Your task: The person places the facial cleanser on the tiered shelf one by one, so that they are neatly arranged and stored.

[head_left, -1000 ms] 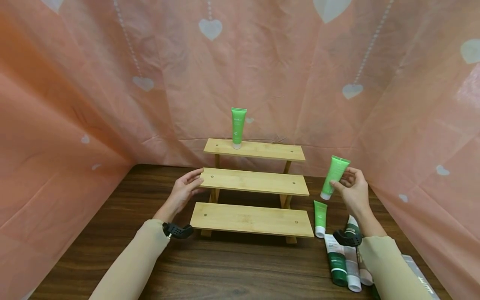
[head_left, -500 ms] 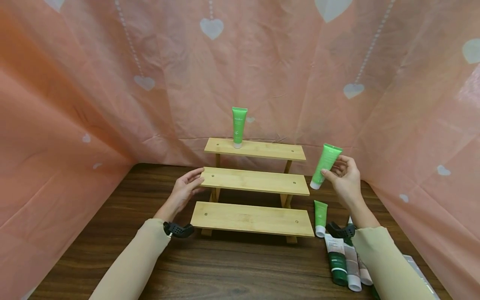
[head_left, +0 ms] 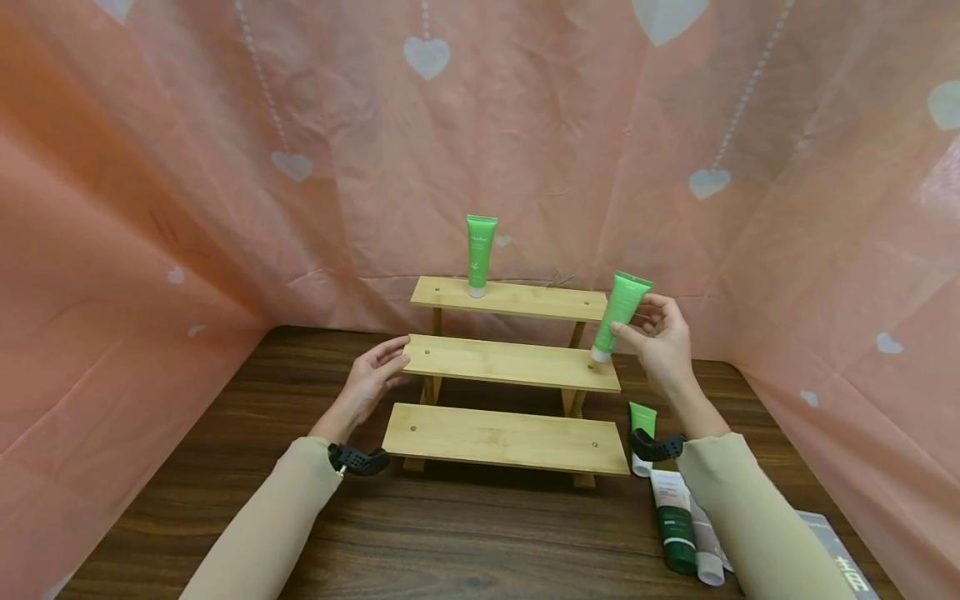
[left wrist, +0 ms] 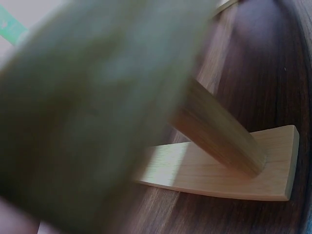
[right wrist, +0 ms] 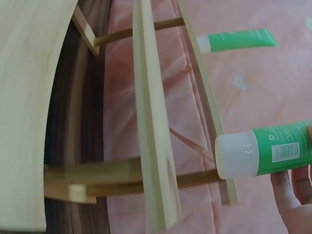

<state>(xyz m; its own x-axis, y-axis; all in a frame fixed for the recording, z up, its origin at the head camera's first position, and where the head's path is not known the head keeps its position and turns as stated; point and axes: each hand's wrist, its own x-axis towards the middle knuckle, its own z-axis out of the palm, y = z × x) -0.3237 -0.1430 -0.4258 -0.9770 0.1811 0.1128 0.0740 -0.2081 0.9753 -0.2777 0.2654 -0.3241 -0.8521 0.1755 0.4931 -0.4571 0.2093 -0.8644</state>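
A green squeeze tube (head_left: 621,310) with a white cap is pinched between the thumb and fingers of my right hand (head_left: 663,340). It tilts, cap down, above the right end of the middle board of a three-tier wooden display stand (head_left: 510,362). In the right wrist view the held tube's white cap (right wrist: 237,155) points toward the boards. My left hand (head_left: 371,378) grips the left end of the middle board. Another green tube (head_left: 479,254) stands upright on its cap on the top board, left of centre.
A smaller green tube (head_left: 642,417) lies on the dark wood table (head_left: 465,533) right of the stand. Nearer the front, a white and green tube (head_left: 675,521) lies among other tubes, partly under my right sleeve. A grey package (head_left: 836,550) sits at far right. Pink cloth (head_left: 555,150) surrounds the table.
My right hand has carried the green tube left and upward, from beside the stand to over its right end. The left hand has kept its place on the middle board.
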